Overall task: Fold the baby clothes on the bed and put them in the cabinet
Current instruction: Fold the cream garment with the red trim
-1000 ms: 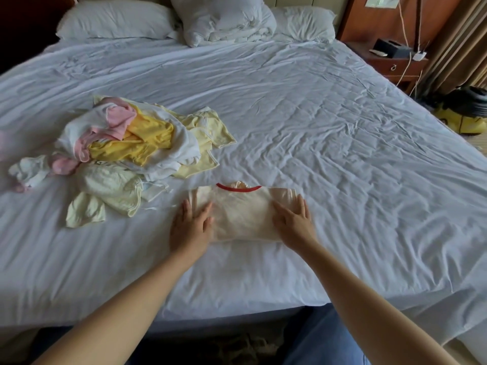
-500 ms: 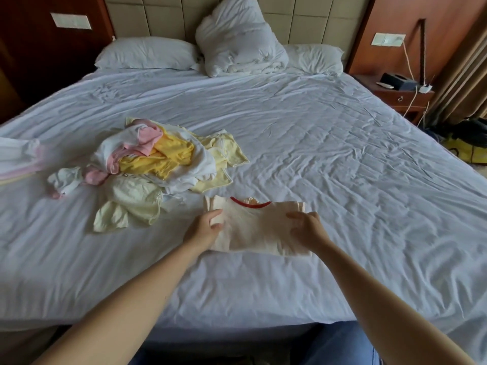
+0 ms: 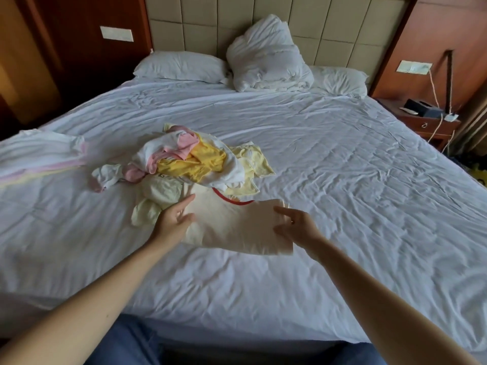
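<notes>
Evidently the job is at an early stage. One cream garment (image 3: pixel 237 225) with a red neckline lies folded flat on the bed (image 3: pixel 342 180), touching the near edge of the pile of unfolded baby clothes (image 3: pixel 189 164), a heap of pink, yellow and white pieces. Left of the pile, a flat white cloth (image 3: pixel 44 154) with pink and yellow edges may be finished folding, though that is unsure. No cabinet can be made out, so most of the folding and all the putting away appear to remain.

Half a second ago both hands pinched the garment's side edges. Now the left hand (image 3: pixel 175 222) rests straight-fingered on its pile-side end. The right hand (image 3: pixel 296 225) hovers with fingers spread at the end away from the pile. Each grip is apart and clamped on nothing. The garment has skewed, and one corner now meets the pile.
</notes>
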Action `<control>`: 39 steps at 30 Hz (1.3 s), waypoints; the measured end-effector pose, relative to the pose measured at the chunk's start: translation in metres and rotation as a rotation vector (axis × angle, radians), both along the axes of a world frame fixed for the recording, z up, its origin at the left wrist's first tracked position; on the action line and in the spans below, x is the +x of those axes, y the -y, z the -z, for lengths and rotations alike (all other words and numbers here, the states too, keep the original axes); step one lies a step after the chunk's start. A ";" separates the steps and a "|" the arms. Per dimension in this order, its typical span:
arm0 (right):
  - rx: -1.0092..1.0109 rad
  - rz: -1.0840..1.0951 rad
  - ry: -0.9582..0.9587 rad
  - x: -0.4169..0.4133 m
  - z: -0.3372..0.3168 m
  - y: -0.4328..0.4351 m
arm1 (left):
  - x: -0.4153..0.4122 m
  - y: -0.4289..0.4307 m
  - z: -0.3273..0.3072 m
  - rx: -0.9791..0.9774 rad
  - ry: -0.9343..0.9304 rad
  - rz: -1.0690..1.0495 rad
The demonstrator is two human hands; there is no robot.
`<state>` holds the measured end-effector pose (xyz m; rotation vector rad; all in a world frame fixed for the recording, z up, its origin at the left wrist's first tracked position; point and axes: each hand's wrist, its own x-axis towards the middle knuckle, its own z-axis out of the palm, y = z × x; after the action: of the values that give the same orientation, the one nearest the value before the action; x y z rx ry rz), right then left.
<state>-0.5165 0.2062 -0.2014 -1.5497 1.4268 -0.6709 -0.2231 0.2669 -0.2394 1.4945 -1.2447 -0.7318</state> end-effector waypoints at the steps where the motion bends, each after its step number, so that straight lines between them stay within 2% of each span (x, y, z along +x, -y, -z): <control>1: 0.004 -0.021 0.026 0.013 -0.003 -0.001 | 0.012 -0.006 -0.004 -0.017 -0.005 -0.027; 14: -0.013 -0.329 0.235 0.210 -0.033 0.007 | 0.176 -0.092 -0.047 -0.049 0.034 -0.369; 21: -0.049 -0.486 0.255 0.336 -0.054 0.029 | 0.268 -0.105 -0.070 -0.090 0.049 -0.498; 26: -0.061 -0.516 0.257 0.435 -0.068 0.059 | 0.354 -0.084 -0.078 -0.093 0.096 -0.586; 32: 0.021 -0.513 0.354 0.556 -0.064 0.109 | 0.462 -0.036 -0.073 -0.121 0.127 -0.668; 39: -0.066 -0.544 0.320 0.670 -0.042 0.170 | 0.560 0.018 -0.042 -0.148 0.162 -0.779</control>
<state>0.1533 0.0364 -0.1590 -1.6931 0.7068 -0.5989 0.3370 0.2485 -0.1974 1.7559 -0.7031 -0.0023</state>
